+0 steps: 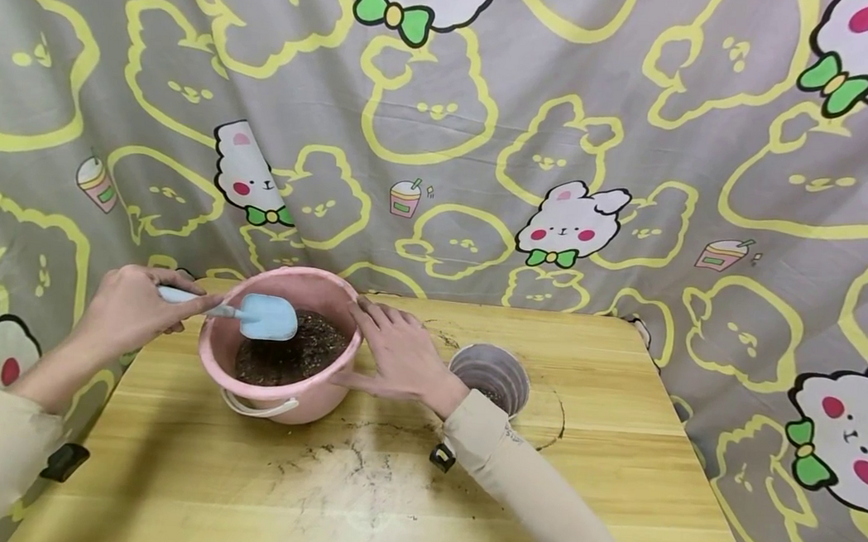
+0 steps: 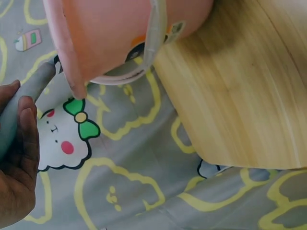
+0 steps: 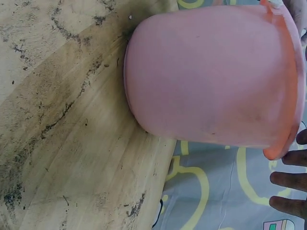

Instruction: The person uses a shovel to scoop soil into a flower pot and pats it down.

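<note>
A patterned curtain (image 1: 324,123) hangs at 12 o'clock, behind the wooden table (image 1: 620,398). At the table's 10 o'clock stands the pink bucket (image 1: 314,409), with dark soil (image 1: 302,361) inside. The right hand (image 1: 406,356), at the bucket's 3 o'clock, touches it with straight fingers; a gentle press should stop wobbles. The gray pot (image 1: 506,367) sits farther out, also near 3 o'clock. The left hand (image 1: 129,302), at 9 o'clock, grips the blue trowel (image 1: 263,318) over the soil. Keeping its blade low and inside the rim should mean fewer spills.

The left hand (image 2: 18,175) grips a grey-blue handle (image 2: 36,82), left of the pink bucket (image 2: 98,40)! Wooden tabletop (image 2: 240,105) over on the right.
</note>
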The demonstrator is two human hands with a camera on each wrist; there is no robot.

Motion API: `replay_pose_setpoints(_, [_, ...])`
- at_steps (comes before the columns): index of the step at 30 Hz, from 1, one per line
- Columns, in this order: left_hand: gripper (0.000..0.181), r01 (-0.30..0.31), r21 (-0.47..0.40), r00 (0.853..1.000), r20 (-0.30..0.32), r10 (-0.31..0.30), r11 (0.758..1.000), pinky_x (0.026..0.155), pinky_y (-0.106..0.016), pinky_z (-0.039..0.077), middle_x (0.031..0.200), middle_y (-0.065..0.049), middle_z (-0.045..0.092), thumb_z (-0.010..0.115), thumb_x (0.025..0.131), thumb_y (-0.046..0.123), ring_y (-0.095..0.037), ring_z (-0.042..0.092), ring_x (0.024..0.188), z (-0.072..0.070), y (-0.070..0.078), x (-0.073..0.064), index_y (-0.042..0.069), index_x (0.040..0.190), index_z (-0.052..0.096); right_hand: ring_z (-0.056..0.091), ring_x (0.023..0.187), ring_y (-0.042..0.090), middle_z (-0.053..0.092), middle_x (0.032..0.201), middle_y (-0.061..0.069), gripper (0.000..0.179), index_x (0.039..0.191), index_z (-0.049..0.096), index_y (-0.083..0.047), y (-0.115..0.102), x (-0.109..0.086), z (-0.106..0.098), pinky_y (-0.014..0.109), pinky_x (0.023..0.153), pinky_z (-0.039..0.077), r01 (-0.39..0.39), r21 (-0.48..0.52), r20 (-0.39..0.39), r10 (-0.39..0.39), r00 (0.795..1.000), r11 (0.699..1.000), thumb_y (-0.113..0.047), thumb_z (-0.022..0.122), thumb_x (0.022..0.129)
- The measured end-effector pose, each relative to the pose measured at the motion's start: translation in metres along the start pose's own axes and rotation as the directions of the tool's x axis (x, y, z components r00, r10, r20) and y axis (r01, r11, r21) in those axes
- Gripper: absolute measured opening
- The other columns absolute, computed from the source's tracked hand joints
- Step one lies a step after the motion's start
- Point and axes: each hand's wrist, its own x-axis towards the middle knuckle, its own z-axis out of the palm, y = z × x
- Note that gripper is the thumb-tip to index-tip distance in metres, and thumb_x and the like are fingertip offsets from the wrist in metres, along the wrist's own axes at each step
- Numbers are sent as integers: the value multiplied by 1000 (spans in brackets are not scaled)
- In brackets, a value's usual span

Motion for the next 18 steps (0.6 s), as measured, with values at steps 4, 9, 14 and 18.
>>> replay_pose_setpoints(4, [46, -19, 29, 1000, 5, 18, 999, 49, -28, 41, 52, 2, 69, 81, 91, 47, -10, 63, 46, 1, -4, 3, 2, 99, 82, 56, 145, 29, 45, 167, 6, 112, 165, 34, -15, -1, 4, 3, 46, 113, 51, -2, -1, -10, 2, 1000, 1000, -89, 55, 84])
replay_pose_setpoints(9, [42, -25, 58, 999, 22, 24, 998, 48, -30, 39, 50, 5, 67, 82, 90, 46, -11, 63, 47, 2, -6, 6, 4, 97, 83, 57, 143, 29, 47, 166, 6, 111, 165, 34, -16, 1, 5, 6, 46, 112, 52, -21, -7, -20, 21, 1000, 1000, -89, 54, 85])
replay_pose_setpoints(14, [42, -31, 102, 999, 43, 27, 994, 46, -31, 37, 49, 7, 65, 82, 89, 45, -12, 60, 49, 4, -5, 9, 3, 96, 83, 59, 140, 29, 50, 164, 6, 108, 162, 40, -16, 3, 5, 6, 45, 108, 54, -18, -11, -29, 18, 999, 1000, -89, 55, 84])
replay_pose_setpoints(18, [39, -71, 139, 996, 60, 63, 988, 48, -32, 37, 55, 5, 66, 83, 89, 40, -15, 56, 51, 8, -2, 13, 1, 94, 82, 61, 138, 29, 54, 160, 7, 106, 159, 46, -14, 3, 7, 5, 44, 105, 56, 2, -20, -45, -3, 999, 1000, -88, 57, 83])
